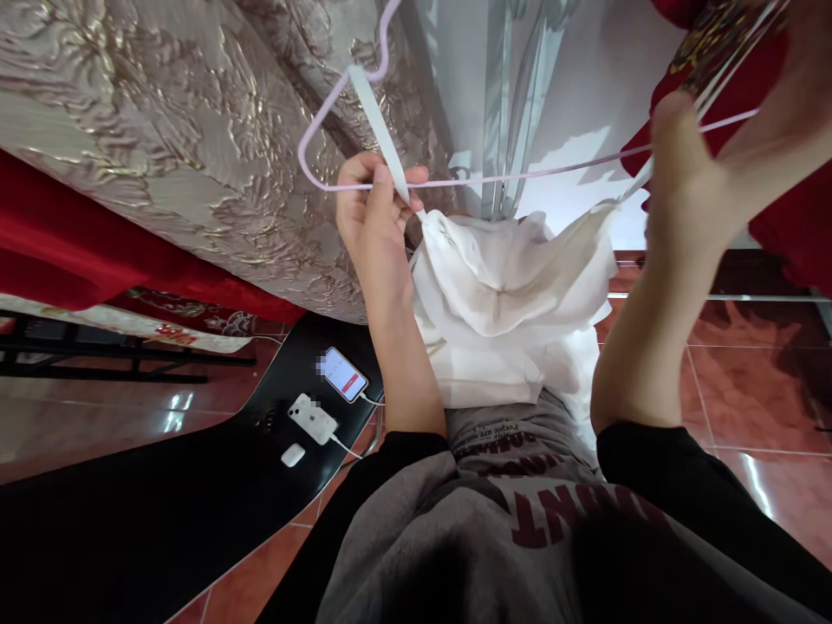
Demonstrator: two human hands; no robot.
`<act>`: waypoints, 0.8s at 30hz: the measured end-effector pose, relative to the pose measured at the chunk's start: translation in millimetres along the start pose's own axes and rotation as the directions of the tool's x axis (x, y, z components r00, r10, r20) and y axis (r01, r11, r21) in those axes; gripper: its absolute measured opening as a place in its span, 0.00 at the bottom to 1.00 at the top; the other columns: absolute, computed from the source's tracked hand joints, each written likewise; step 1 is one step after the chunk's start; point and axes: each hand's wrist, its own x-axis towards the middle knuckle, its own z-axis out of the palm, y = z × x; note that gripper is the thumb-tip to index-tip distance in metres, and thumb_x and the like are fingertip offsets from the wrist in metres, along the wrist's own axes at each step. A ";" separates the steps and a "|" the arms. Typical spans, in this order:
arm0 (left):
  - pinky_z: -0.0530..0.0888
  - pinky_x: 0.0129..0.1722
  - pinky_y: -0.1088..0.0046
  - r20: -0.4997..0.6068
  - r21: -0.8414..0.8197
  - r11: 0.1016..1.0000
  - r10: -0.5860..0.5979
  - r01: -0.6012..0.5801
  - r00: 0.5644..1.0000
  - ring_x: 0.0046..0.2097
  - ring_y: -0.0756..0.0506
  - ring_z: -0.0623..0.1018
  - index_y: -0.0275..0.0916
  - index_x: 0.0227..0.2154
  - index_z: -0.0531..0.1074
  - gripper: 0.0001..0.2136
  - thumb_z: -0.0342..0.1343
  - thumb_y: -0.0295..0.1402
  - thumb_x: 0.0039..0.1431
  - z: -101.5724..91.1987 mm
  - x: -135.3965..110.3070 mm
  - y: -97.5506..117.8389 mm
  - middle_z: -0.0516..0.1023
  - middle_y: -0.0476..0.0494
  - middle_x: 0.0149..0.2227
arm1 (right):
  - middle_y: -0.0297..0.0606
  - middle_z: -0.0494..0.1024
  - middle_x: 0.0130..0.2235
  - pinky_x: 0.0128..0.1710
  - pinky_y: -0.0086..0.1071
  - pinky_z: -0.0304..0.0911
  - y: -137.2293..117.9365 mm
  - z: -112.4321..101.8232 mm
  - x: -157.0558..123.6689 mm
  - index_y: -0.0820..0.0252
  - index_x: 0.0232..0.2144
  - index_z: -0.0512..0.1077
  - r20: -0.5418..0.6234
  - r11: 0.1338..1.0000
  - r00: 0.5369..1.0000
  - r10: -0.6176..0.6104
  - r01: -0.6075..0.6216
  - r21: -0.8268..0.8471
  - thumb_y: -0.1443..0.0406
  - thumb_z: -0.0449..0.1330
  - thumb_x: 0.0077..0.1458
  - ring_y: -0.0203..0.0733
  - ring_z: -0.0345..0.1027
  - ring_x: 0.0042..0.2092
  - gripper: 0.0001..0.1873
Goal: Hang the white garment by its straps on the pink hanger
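A thin pale lilac clothes hanger (529, 176) spans the space between my hands, its hook at the top. My left hand (377, 204) is closed around its lower bar at the left end, against a white strap (380, 130). That strap loops over the hanger's left shoulder and runs down to a white garment (500, 286). The garment hangs below the bar in front of my body. My right hand (695, 173) is raised by the hanger's right end, thumb apart; another white strap passes behind the thumb. Its other fingers are blurred or hidden.
To the left hang beige embossed curtains (260, 147) and red cloth (130, 234). A black bench (162, 503) carries two phones (344, 375) with cables and a small white case (293, 455). Red fabric (793, 217) hangs at right, above the tiled floor (754, 381).
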 end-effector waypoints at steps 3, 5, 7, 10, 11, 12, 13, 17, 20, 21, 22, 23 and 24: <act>0.71 0.38 0.69 0.022 0.054 0.998 -0.032 0.030 0.999 0.33 0.48 0.74 0.46 0.37 0.64 0.03 0.47 0.30 0.64 -1.6 -3.2 -1.1 0.76 0.49 0.37 | 0.32 0.71 0.42 0.52 0.37 0.63 -4.7 27.6 -16.5 0.52 0.43 0.69 0.207 0.981 0.971 -0.121 0.149 -0.123 0.62 0.56 0.53 0.36 0.65 0.46 0.13; 0.71 0.37 0.69 0.061 0.125 0.992 -0.044 0.036 0.997 0.36 0.47 0.74 0.45 0.39 0.66 0.04 0.49 0.29 0.63 -4.8 -7.6 1.8 0.75 0.49 0.43 | 0.30 0.73 0.41 0.52 0.42 0.62 -2.9 40.8 -26.5 0.47 0.43 0.68 0.388 0.975 0.921 0.025 0.063 -0.214 0.61 0.57 0.52 0.38 0.66 0.45 0.14; 0.70 0.37 0.69 0.117 0.211 0.977 -0.063 0.037 0.991 0.40 0.46 0.74 0.43 0.39 0.69 0.05 0.50 0.29 0.63 -8.6 -14.6 10.1 0.74 0.47 0.45 | 0.31 0.74 0.39 0.56 0.48 0.57 -0.8 48.4 -34.8 0.45 0.42 0.69 0.387 0.946 0.914 0.124 0.009 -0.325 0.58 0.59 0.51 0.40 0.65 0.44 0.14; 0.70 0.37 0.68 0.208 0.309 0.951 -0.097 0.029 0.973 0.41 0.43 0.75 0.41 0.35 0.73 0.05 0.53 0.33 0.63 -10.9 -26.4 32.4 0.76 0.44 0.36 | 0.33 0.73 0.35 0.57 0.48 0.53 -2.1 52.5 -45.6 0.47 0.38 0.72 0.213 0.933 0.963 0.164 -0.080 -0.352 0.55 0.53 0.55 0.39 0.63 0.42 0.11; 0.70 0.35 0.69 0.225 0.328 0.945 -0.099 0.020 0.969 0.40 0.43 0.75 0.41 0.33 0.74 0.06 0.53 0.34 0.63 -10.0 -29.2 41.4 0.75 0.44 0.34 | 0.33 0.73 0.35 0.57 0.47 0.53 -3.4 53.0 -49.0 0.48 0.37 0.72 0.169 0.938 0.973 0.156 -0.092 -0.335 0.54 0.51 0.56 0.39 0.63 0.42 0.12; 0.69 0.32 0.70 0.233 0.344 0.939 -0.087 0.002 0.969 0.38 0.43 0.76 0.42 0.30 0.74 0.08 0.53 0.34 0.63 -8.3 -31.0 50.5 0.75 0.44 0.32 | 0.33 0.72 0.35 0.57 0.47 0.53 -4.7 53.4 -52.2 0.48 0.37 0.72 0.145 0.942 0.978 0.148 -0.095 -0.322 0.54 0.50 0.56 0.39 0.63 0.42 0.13; 0.69 0.30 0.71 0.227 0.344 0.939 -0.062 -0.021 0.972 0.37 0.44 0.76 0.42 0.29 0.74 0.09 0.52 0.34 0.63 -5.8 -31.5 59.4 0.74 0.45 0.32 | 0.33 0.72 0.35 0.57 0.47 0.53 -5.8 54.0 -55.0 0.47 0.37 0.72 0.137 0.945 0.980 0.143 -0.094 -0.312 0.54 0.50 0.57 0.39 0.63 0.43 0.13; 0.73 0.31 0.71 0.180 0.099 0.994 0.028 -0.047 0.983 0.42 0.43 0.75 0.44 0.31 0.75 0.12 0.47 0.30 0.65 5.3 -23.2 83.9 0.74 0.46 0.35 | 0.33 0.72 0.38 0.58 0.46 0.52 -8.5 56.8 -59.9 0.46 0.40 0.71 0.150 0.953 0.979 0.135 -0.087 -0.290 0.55 0.50 0.57 0.40 0.62 0.45 0.13; 0.73 0.46 0.74 0.166 -0.183 0.982 0.066 -0.035 0.984 0.56 0.46 0.67 0.43 0.35 0.75 0.19 0.37 0.30 0.68 5.6 -13.4 80.8 0.71 0.49 0.46 | 0.32 0.73 0.38 0.59 0.46 0.51 -9.8 56.5 -58.0 0.45 0.40 0.70 0.181 0.951 0.973 0.143 -0.085 -0.297 0.55 0.50 0.56 0.40 0.63 0.46 0.12; 0.72 0.49 0.75 0.120 -0.231 0.969 0.116 -0.085 0.986 0.58 0.47 0.64 0.43 0.35 0.74 0.19 0.36 0.28 0.68 3.6 -10.7 75.0 0.70 0.51 0.49 | 0.32 0.73 0.39 0.60 0.46 0.50 -10.1 55.5 -57.1 0.45 0.40 0.70 0.197 0.950 0.969 0.147 -0.083 -0.300 0.56 0.50 0.56 0.40 0.63 0.46 0.12; 0.73 0.47 0.76 0.056 -0.243 0.958 0.169 -0.151 0.984 0.59 0.48 0.63 0.43 0.35 0.74 0.18 0.37 0.26 0.68 0.7 -8.3 67.5 0.69 0.53 0.50 | 0.31 0.73 0.39 0.61 0.46 0.49 -10.2 54.4 -56.3 0.44 0.41 0.70 0.208 0.950 0.967 0.148 -0.081 -0.302 0.56 0.51 0.56 0.39 0.63 0.46 0.12; 0.74 0.42 0.77 -0.035 -0.220 0.952 0.210 -0.212 0.977 0.57 0.48 0.65 0.44 0.36 0.73 0.16 0.39 0.25 0.67 -2.8 -6.2 58.8 0.68 0.54 0.50 | 0.31 0.73 0.39 0.62 0.46 0.47 -10.1 53.1 -55.7 0.44 0.41 0.69 0.216 0.950 0.965 0.147 -0.077 -0.302 0.56 0.51 0.56 0.39 0.63 0.46 0.11; 0.74 0.35 0.77 -0.128 -0.177 0.954 0.222 -0.243 0.967 0.54 0.47 0.68 0.44 0.37 0.71 0.13 0.43 0.23 0.65 -6.3 -4.3 49.7 0.68 0.55 0.51 | 0.31 0.73 0.39 0.63 0.46 0.46 -10.1 51.9 -55.2 0.43 0.41 0.69 0.220 0.951 0.965 0.142 -0.071 -0.302 0.57 0.52 0.56 0.38 0.63 0.46 0.11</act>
